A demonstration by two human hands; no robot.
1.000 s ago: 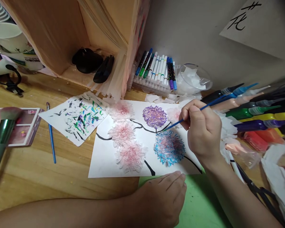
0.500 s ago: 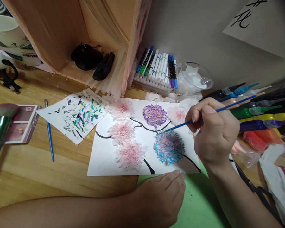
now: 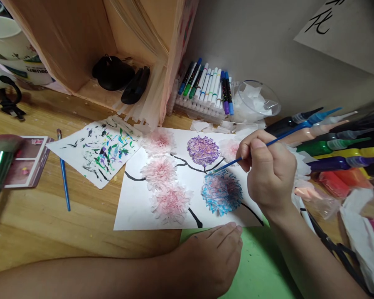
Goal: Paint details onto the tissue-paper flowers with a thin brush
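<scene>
**While the Right Hand [image 3: 269, 170] Pinches, the Left Hand [image 3: 216, 253] Lies Open**

Because the slim blue-handled paintbrush [image 3: 282, 136] is gripped nearer its bristles than its tail, the right hand probably gains fine control. The brush tip sits at eleven o'clock of the round, blue-edged pink paper flower [image 3: 222, 192]; whether it touches the rectangular white paper sheet [image 3: 134, 207] is too small to tell.

At the sheet's five o'clock edge, the left hand lies palm down, fingers together, with nothing visibly held, likely as a steadying weight. The paint-smeared white tissue [image 3: 106, 149] lies at ten o'clock on the wooden worktop [image 3: 90, 232], presumably handy for wiping bristles.
</scene>
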